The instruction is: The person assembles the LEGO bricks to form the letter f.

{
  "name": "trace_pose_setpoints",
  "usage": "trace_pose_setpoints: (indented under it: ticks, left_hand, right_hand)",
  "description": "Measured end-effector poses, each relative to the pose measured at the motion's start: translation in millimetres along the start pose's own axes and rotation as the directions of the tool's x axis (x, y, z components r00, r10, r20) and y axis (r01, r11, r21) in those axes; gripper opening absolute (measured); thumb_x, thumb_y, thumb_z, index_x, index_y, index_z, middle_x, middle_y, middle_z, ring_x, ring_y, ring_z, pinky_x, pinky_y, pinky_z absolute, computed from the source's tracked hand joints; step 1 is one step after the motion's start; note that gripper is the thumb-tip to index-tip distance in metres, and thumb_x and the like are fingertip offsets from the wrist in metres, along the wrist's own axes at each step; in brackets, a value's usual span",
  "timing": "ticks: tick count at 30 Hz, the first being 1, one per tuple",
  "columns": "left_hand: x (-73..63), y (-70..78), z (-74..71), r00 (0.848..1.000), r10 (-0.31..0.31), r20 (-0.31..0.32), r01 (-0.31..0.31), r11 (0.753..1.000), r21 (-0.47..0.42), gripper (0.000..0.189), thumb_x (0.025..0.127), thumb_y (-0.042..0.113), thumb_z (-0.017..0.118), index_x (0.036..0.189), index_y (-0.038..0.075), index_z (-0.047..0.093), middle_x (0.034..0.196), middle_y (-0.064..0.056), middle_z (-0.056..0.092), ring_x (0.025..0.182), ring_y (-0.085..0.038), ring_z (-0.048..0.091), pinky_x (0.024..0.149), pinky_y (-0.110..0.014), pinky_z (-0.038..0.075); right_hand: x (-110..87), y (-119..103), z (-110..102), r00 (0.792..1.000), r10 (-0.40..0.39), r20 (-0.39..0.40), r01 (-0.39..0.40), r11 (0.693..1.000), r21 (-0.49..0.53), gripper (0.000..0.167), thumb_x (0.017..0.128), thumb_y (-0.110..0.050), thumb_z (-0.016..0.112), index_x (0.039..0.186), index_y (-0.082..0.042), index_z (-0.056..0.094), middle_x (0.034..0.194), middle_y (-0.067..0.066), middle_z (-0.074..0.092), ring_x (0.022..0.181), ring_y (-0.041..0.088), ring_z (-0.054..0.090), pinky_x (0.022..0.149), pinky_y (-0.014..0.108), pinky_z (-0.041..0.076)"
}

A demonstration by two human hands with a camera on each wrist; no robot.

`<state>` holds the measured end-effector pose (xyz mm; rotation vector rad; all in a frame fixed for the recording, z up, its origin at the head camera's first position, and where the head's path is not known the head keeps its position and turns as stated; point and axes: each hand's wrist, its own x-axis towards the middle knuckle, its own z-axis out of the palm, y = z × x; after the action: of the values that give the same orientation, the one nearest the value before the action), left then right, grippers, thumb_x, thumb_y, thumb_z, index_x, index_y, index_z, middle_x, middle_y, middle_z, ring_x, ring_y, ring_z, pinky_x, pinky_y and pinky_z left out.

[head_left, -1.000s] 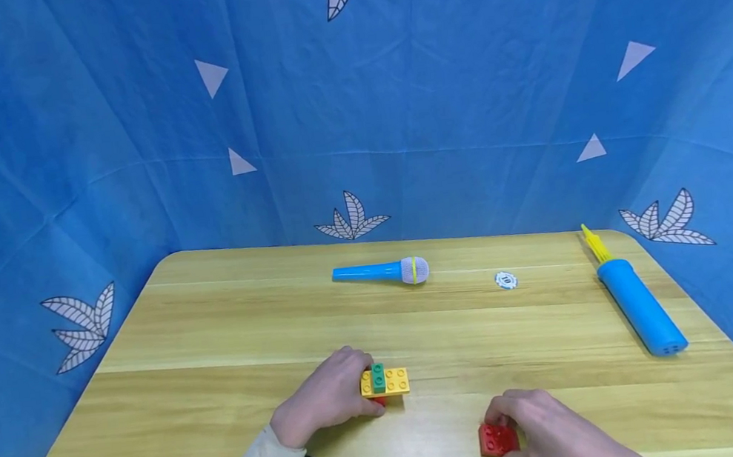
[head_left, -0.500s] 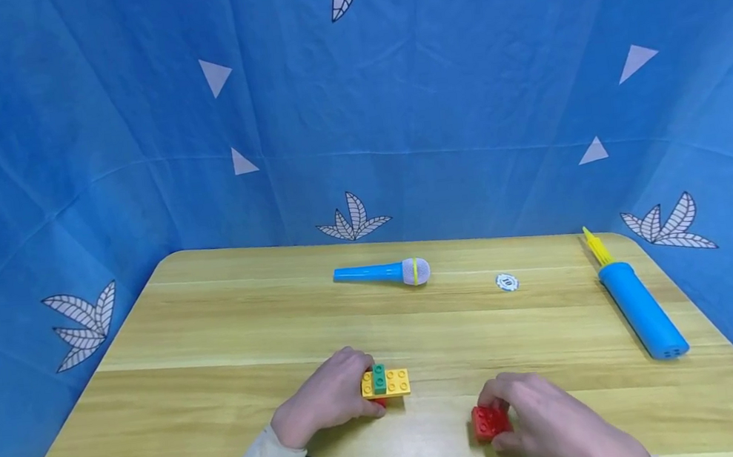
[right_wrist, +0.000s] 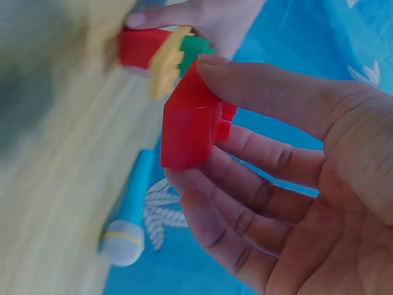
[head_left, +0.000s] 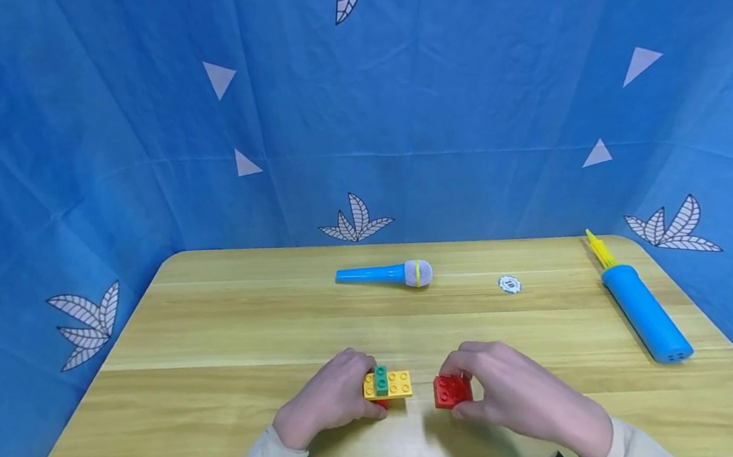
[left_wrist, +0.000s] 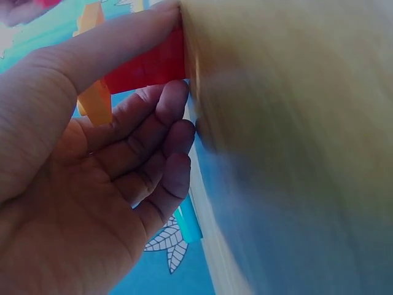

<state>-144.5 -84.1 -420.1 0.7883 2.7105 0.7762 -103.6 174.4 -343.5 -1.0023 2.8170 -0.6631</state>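
Near the table's front middle, my left hand [head_left: 330,396] pinches a red toy building brick [left_wrist: 150,61] between thumb and fingers, low against the tabletop. A flat yellow brick [head_left: 399,384] tops that red one, and a small green brick [head_left: 381,380] sits across the yellow studs. Just to the right, my right hand [head_left: 507,389] holds a second red brick [right_wrist: 191,126], one with a slanted face, by thumb and fingertips. Its shadow falls on the table below, and a narrow gap separates it from the yellow brick in the head view.
A blue toy microphone [head_left: 371,275] lies toward the back of the wooden table [head_left: 228,317]. Right of it is a round white-and-blue chip marked 10 [head_left: 509,285]. A blue hand pump [head_left: 643,311] with a yellow nozzle lies along the right edge. Blue patterned cloth [head_left: 459,85] hangs behind.
My right hand has lifted the slanted red brick and carried it left and away from me, close to the yellow brick. My left hand and its stack have stayed in place.
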Motion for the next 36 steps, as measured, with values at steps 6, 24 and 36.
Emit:
trace_pose_setpoints:
  ticks: [6, 24, 36]
  left_hand:
    - [0.0, 1.4, 0.0, 1.000, 0.023, -0.010, -0.023, 1.000, -0.002, 0.042, 0.067, 0.025, 0.091, 0.095, 0.008, 0.064, 0.085, 0.008, 0.053, 0.082, -0.010, 0.049, 0.072, -0.027, 0.047]
    - [3.3, -3.7, -2.0, 0.995, 0.102, 0.013, -0.101, 0.992, -0.071, 0.034, 0.070, 0.017, 0.090, 0.096, 0.021, 0.069, 0.080, 0.019, 0.057, 0.083, -0.008, 0.051, 0.077, -0.027, 0.046]
    - [7.0, -6.4, 0.3, 0.991, 0.137, 0.008, -0.136, 0.989, -0.062, 0.034, 0.070, 0.016, 0.089, 0.096, 0.024, 0.070, 0.081, 0.022, 0.060, 0.078, -0.005, 0.052, 0.081, -0.028, 0.043]
  right_hand:
    - [18.8, -18.7, -5.9, 0.996, -0.079, -0.033, 0.078, 0.997, -0.022, 0.027, 0.075, -0.016, 0.086, 0.096, -0.017, 0.070, 0.089, -0.016, 0.061, 0.076, 0.001, 0.055, 0.069, 0.024, 0.050]
    - [56.3, -36.0, -2.4, 0.988, -0.152, -0.011, 0.151, 0.987, -0.046, 0.025, 0.076, -0.014, 0.085, 0.095, -0.013, 0.070, 0.087, -0.009, 0.061, 0.073, 0.003, 0.053, 0.065, 0.021, 0.048]
    - [66.3, -33.6, 5.5, 0.980, -0.200, 0.008, 0.200, 0.978, -0.052, 0.024, 0.075, -0.012, 0.086, 0.092, -0.011, 0.070, 0.085, -0.007, 0.063, 0.074, 0.006, 0.057, 0.067, 0.021, 0.048]
